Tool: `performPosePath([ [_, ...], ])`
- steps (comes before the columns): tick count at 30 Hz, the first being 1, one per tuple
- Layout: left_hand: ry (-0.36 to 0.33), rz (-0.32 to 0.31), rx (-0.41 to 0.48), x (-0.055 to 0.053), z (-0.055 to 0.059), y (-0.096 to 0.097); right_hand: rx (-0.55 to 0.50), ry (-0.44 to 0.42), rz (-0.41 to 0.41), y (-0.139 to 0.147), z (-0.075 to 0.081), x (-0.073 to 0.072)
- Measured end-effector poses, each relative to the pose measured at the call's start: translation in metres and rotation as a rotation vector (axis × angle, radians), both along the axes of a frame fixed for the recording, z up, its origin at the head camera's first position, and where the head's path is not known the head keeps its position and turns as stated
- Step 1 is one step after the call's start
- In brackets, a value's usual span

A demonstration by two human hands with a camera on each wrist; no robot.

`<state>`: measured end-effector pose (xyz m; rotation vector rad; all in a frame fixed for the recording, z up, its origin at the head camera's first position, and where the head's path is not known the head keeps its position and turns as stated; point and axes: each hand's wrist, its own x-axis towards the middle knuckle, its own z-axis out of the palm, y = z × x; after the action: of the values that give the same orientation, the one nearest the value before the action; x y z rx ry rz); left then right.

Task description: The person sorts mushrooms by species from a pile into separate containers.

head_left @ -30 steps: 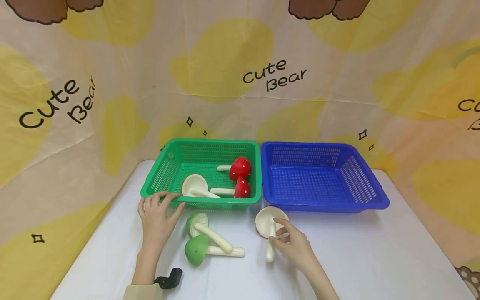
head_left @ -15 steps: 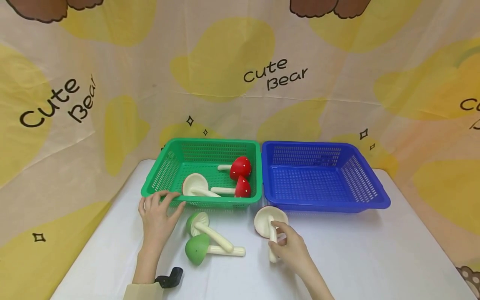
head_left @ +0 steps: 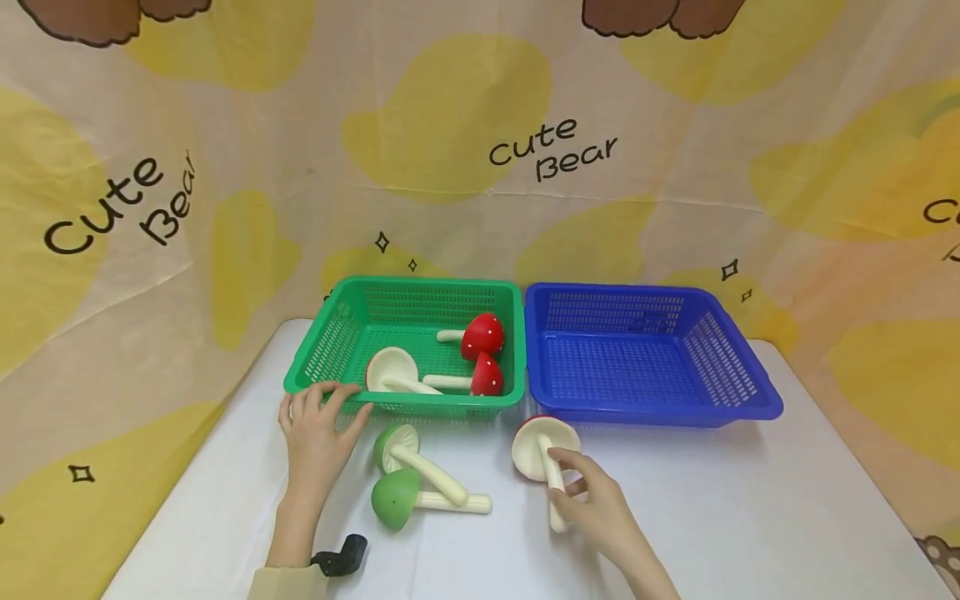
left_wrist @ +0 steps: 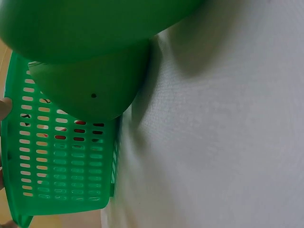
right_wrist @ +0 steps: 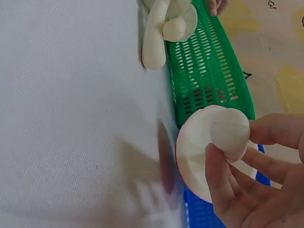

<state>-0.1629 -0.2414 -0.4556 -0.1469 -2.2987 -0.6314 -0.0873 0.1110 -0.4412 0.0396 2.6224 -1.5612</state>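
Between thumb and fingers, my right hand point(head_left: 602, 506) pinches the pale stem of a toy mushroom point(head_left: 531, 452) in front of the blue basket. Its cap's white underside faces me, with a red edge; in the right wrist view the stem's end point(right_wrist: 231, 132) points at the camera. My left hand point(head_left: 318, 433) holds the near rim of the green basket point(head_left: 442, 401) at its left corner. Inside that basket lie red-capped mushrooms point(head_left: 482, 336), one showing its white underside point(head_left: 390, 367). Two green mushrooms point(head_left: 394, 498) lie on the table before it, stems crossing.
The blue basket point(head_left: 652, 414) stands right beside the green one, rims meeting, with nothing inside. Both are at the back of the white table point(head_left: 720, 517), against a printed cloth point(head_left: 450, 125). A black device point(head_left: 343, 557) sits at my left wrist.
My right hand has shifted the mushroom slightly, its stem end swinging right and toward me as the cap tilts and shows more red. My left hand has stayed on the rim.
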Motion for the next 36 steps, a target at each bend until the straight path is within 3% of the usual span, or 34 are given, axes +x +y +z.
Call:
performPosePath([
  [12,-0.006,0.006,0.003,0.000,-0.001,-0.002,-0.029,0.030,0.041,0.012,0.020,0.014],
  [17,-0.006,0.005,0.003,0.000,-0.001,-0.002,-0.042,0.090,0.063,0.012,0.033,0.015],
  [30,0.002,0.003,0.012,0.000,0.001,0.001,-0.005,0.234,0.159,0.007,0.054,-0.005],
  [36,-0.006,0.005,0.007,0.000,0.001,0.001,-0.013,0.273,0.209,0.002,0.064,-0.025],
])
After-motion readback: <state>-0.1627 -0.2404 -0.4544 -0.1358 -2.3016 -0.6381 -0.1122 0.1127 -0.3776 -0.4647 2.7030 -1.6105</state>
